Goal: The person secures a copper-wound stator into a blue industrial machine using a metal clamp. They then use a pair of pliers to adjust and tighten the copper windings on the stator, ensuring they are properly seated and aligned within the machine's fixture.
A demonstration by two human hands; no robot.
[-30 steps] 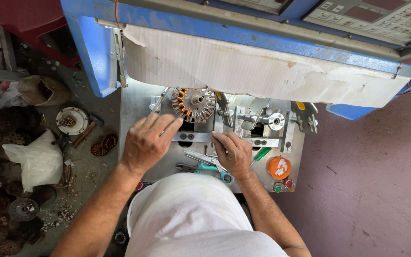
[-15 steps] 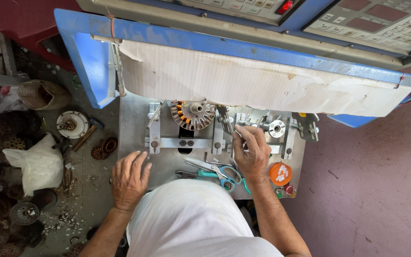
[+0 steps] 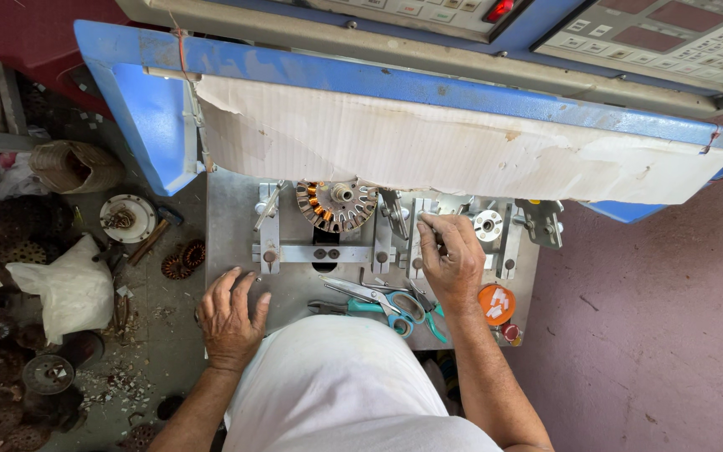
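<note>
The round stator (image 3: 338, 205), ringed with copper-wound slots, sat upright in the metal fixture (image 3: 320, 253), well left of the right hand (image 3: 452, 261) and up from the left hand (image 3: 229, 318).

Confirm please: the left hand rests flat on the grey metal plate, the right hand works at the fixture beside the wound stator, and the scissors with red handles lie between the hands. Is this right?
One detail is wrong. In the head view the scissors have teal handles, not red. The rest holds: the left hand rests flat on the grey metal plate, and the right hand works at the fixture beside the wound stator.
</note>
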